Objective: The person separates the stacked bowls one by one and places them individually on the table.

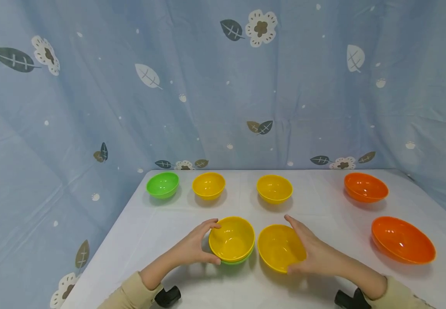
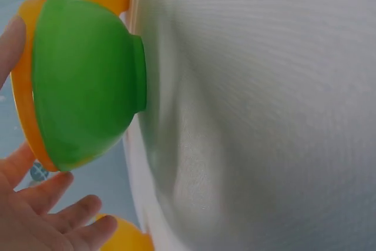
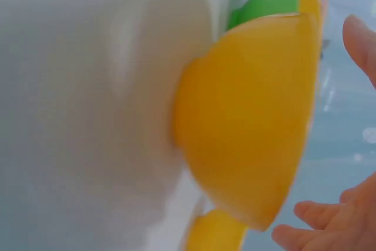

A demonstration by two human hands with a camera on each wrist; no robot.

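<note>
In the head view, a yellow bowl (image 1: pixel 232 238) sits nested in a green bowl (image 2: pixel 85 80), whose rim barely shows from above. My left hand (image 1: pixel 201 242) reaches round the left side of this stack, fingers spread, with thumb and index finger at the rim. The other fingers are splayed apart from it in the left wrist view. Just right of the stack stands a second yellow bowl (image 1: pixel 278 248). My right hand (image 1: pixel 313 253) spans its right side with thumb and fingers wide apart; the right wrist view shows a gap between them and the bowl (image 3: pixel 249 110).
Along the back of the white table (image 1: pixel 130 257) stand a green bowl (image 1: pixel 163 185), two yellow bowls (image 1: pixel 209 186) and an orange bowl (image 1: pixel 366 187). A larger-looking orange bowl (image 1: pixel 402 240) stands at the right. Behind the table hangs a blue patterned curtain (image 1: pixel 207 86).
</note>
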